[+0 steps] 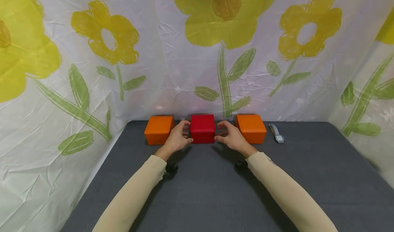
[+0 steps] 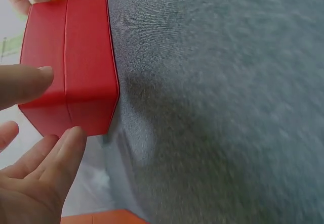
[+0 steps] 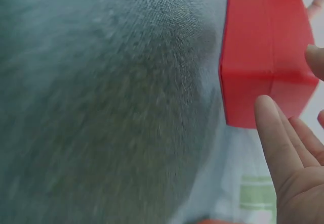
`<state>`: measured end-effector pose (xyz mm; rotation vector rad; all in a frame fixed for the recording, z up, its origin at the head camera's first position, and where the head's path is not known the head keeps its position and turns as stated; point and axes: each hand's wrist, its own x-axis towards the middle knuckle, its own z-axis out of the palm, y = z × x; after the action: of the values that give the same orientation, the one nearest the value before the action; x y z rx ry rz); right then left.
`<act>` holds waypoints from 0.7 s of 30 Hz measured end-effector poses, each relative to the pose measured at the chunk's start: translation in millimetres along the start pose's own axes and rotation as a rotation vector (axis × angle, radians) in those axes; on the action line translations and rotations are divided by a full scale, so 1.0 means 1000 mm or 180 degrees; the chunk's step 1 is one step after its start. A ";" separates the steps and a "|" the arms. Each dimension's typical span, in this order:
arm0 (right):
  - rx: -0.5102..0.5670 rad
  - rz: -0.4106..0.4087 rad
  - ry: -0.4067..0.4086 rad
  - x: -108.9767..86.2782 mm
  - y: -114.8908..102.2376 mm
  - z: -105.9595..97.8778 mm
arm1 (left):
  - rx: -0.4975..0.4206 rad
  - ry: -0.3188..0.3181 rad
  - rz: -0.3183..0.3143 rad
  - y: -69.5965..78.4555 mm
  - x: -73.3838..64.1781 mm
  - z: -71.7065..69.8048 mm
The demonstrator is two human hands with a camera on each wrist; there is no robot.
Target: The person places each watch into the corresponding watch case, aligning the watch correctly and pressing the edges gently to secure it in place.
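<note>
Dark grey cloth tabletop (image 1: 197, 194), white flower-printed curtain (image 1: 157, 78) behind; hands (image 1: 177, 138) (image 1: 234, 139) apart, fingers loose, flanking red box (image 1: 202, 128).

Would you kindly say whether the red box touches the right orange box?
Apart: the head view shows a clear gap between red box and orange box.

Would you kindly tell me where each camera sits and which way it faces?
Head: worn there, facing forward and down at the red box; left hand, right hand and sleeves show.
Left wrist: worn there, facing the box; left hand near, right hand beyond.
Right wrist: likewise, right hand near, left beyond.
Wrist views share the box and grey cloth.
</note>
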<state>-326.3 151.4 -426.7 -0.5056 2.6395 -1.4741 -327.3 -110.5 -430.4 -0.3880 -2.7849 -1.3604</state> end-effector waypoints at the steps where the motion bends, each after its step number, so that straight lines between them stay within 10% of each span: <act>1: 0.0003 0.0005 -0.0002 -0.003 -0.001 -0.003 | 0.0041 0.0036 0.0013 0.001 -0.002 -0.002; 11: -0.0022 -0.0186 0.0118 -0.040 0.001 -0.032 | 0.0588 0.0231 0.0731 0.028 -0.014 -0.003; 21: -0.0260 -0.0200 0.0376 -0.068 0.017 -0.066 | 0.0731 0.0121 0.1136 0.059 -0.006 0.037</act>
<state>-281.3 234.9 -412.5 -0.5284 2.8094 -1.4614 -304.8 -48.2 -408.4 -0.7907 -2.6312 -0.9508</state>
